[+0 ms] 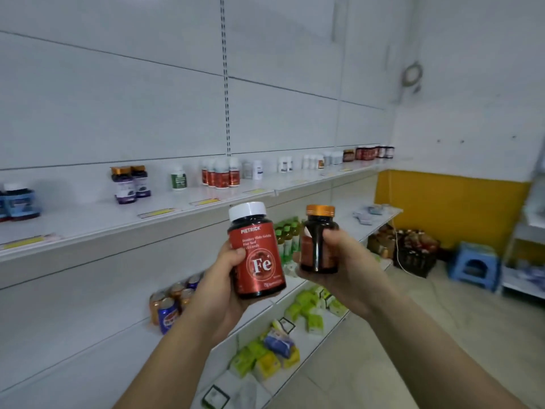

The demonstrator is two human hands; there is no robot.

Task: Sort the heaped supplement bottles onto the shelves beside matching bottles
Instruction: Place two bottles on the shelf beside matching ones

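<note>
Two bottles are held up in front of the shelves. The red bottle (pixel 256 255) with the white cap is gripped in the left hand (pixel 224 278), with the thumb curled across its label and the bottom sat in the palm. The dark bottle (pixel 320 243) with the orange cap is wrapped by the fingers of the right hand (pixel 342 261).

Both bottles are round, smooth and shiny, so they are likely a bit slippery. They look like hard plastic, stiff and not easily squashed, and probably light. They are best held around the middle, below the cap, where the sides are straight.

Above and beyond the left hand, a group of red bottles with white caps (pixel 221 172) is stood on the top shelf (pixel 88 222). Far past the right hand, at the shelf's end, a row of dark bottles (pixel 373 152) is seen. These look like the matching places, though the far labels are too blurred to be read.
</note>
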